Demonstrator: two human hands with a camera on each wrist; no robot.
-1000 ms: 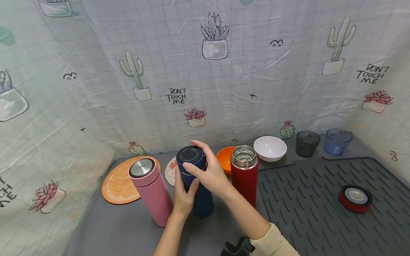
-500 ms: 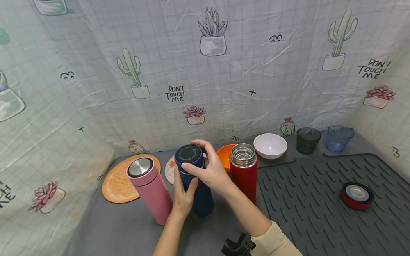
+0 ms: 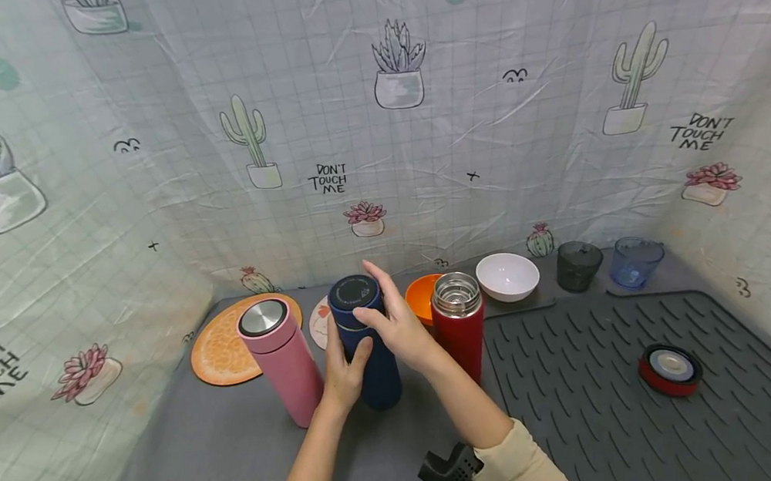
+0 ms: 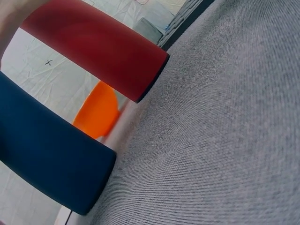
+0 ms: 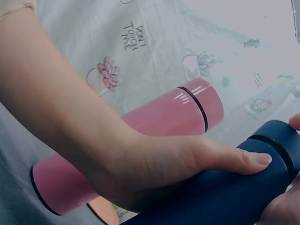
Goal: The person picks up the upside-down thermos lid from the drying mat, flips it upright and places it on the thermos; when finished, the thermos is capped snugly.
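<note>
A navy blue vacuum flask stands upright on the grey table in the head view. My left hand grips its body, with the thumb across the near side, also seen in the right wrist view. Around the dark-topped flask lid my right hand has its thumb on the near side and a finger raised behind. The lid sits on the flask. To the left stands a pink flask with a silver top; to the right, a red flask without a lid. Most right-hand fingers are hidden.
A red-rimmed lid lies on the ridged dark mat at right. Behind are an orange bowl, a white bowl, a dark cup, a blue cup and an orange-slice placemat.
My right thumb has shifted slightly right along the lid, and its raised finger looks straighter. The left hand keeps its grip on the navy flask, which stays in place.
</note>
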